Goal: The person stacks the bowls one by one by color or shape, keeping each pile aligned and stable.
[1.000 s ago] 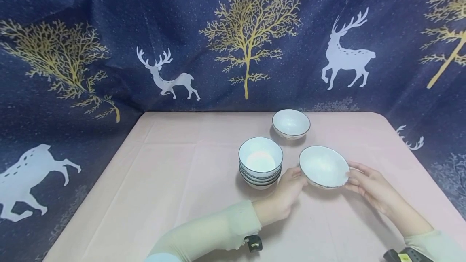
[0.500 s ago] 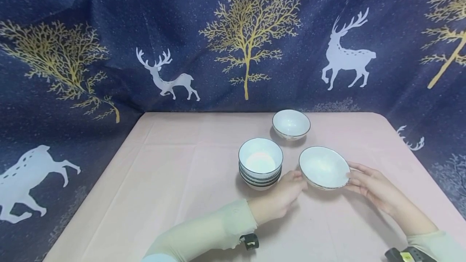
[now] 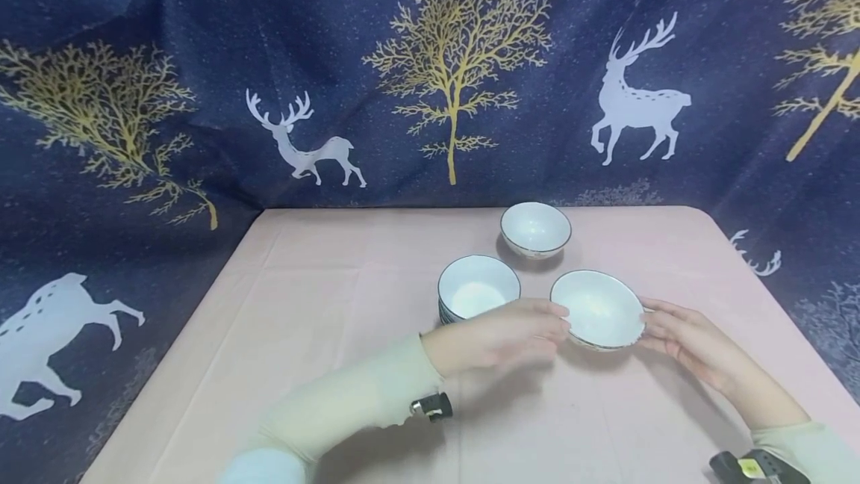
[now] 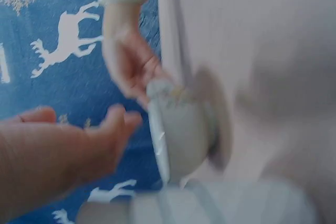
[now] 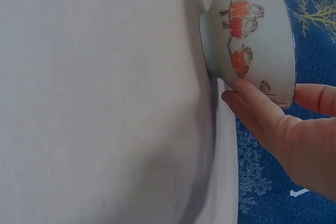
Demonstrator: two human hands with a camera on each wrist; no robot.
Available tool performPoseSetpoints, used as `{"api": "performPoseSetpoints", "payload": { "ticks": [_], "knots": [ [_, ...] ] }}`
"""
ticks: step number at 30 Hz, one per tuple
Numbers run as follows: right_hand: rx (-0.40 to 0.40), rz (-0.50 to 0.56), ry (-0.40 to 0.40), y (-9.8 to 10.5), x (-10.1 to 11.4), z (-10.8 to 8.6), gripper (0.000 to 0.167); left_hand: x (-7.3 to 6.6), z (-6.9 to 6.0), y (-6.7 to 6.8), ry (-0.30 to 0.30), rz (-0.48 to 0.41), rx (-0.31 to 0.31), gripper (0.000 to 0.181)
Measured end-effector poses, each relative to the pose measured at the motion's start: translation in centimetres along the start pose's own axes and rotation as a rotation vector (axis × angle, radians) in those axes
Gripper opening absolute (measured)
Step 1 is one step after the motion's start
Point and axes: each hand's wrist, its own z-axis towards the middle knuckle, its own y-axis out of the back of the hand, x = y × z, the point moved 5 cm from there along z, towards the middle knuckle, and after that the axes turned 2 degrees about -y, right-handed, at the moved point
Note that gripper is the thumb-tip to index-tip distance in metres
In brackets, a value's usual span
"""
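Observation:
A white bowl [image 3: 596, 308] with a dark rim is tilted at the right of the table, its inside facing me. My right hand [image 3: 695, 349] holds it by the right side; in the right wrist view, fingers lie under the wall of the bird-painted bowl [image 5: 262, 40] and one digit is at the rim. Near the bowl's left rim is my left hand [image 3: 500, 338], fingers loosely extended. The left wrist view, blurred, shows a gap between the left hand [image 4: 68, 156] and the bowl [image 4: 184, 135]. Behind the left hand stands a stack of bowls [image 3: 475, 282], partly hidden.
One more white bowl [image 3: 535, 227] stands farther back on the pink-covered table [image 3: 322, 282]. A dark blue cloth [image 3: 416, 185] with deer and trees hangs behind the table.
My left hand has let go of the bowl's left side and moved up and left, now covering part of the stack. The right hand and its bowl have stayed nearly still.

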Motion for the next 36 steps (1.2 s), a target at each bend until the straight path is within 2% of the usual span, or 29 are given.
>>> {"api": "performPoseSetpoints", "payload": {
  "ticks": [1,2,3,7,10,12,14,18,20,22,24,27,30,32,36],
  "knots": [
    [0.0,0.002,0.005,0.0,0.0,0.0,0.023,-0.6,0.0,0.3,-0.015,-0.005,0.029,0.037],
    [0.005,0.008,0.012,0.0,0.0,0.1,0.024,-1.0,0.1,0.7,0.01,-0.078,0.032,0.039],
    [0.011,0.013,0.019,0.0,0.0,0.1,0.026,-1.4,0.3,1.1,0.051,-0.2,0.012,0.042],
    [0.01,-0.001,0.021,0.0,0.0,0.1,0.025,-3.4,0.5,3.6,0.005,-0.194,0.117,0.042],
    [-0.001,-0.026,0.01,0.1,-0.1,0.0,0.023,-5.0,0.5,5.9,-0.039,-0.206,0.164,0.042],
    [-0.013,-0.036,0.002,0.2,-0.1,0.0,0.022,-6.0,0.5,7.5,-0.054,-0.222,0.156,0.042],
    [-0.015,-0.041,-0.001,0.2,-0.1,-0.1,0.021,-6.9,0.5,9.4,-0.071,-0.232,0.116,0.042],
    [-0.026,-0.065,-0.006,0.3,-0.1,-0.1,0.036,-7.5,1.3,13.4,-0.087,-0.26,-0.013,0.041],
    [-0.025,-0.069,-0.007,0.3,-0.1,0.0,0.038,-7.2,1.9,15.3,-0.087,-0.268,-0.072,0.041],
    [-0.02,-0.062,-0.002,0.3,-0.2,0.0,0.032,-6.6,2.9,16.9,-0.08,-0.293,-0.125,0.042],
    [-0.016,-0.057,0.002,0.3,-0.2,-0.1,0.028,-5.5,4.2,18.4,-0.074,-0.306,-0.176,0.042],
    [-0.015,-0.062,0.004,0.4,-0.2,-0.1,0.035,-3.7,6.4,20.0,-0.069,-0.297,-0.222,0.044],
    [-0.024,-0.07,-0.003,0.3,-0.2,-0.1,0.045,-2.0,8.4,21.1,-0.056,-0.272,-0.238,0.045],
    [-0.025,-0.062,-0.004,0.2,-0.2,0.0,0.038,-1.1,9.3,21.4,-0.045,-0.259,-0.237,0.046],
    [-0.027,-0.07,-0.001,0.0,-0.2,0.1,0.042,0.5,10.8,21.7,-0.008,-0.251,-0.236,0.05]
  ]
}}
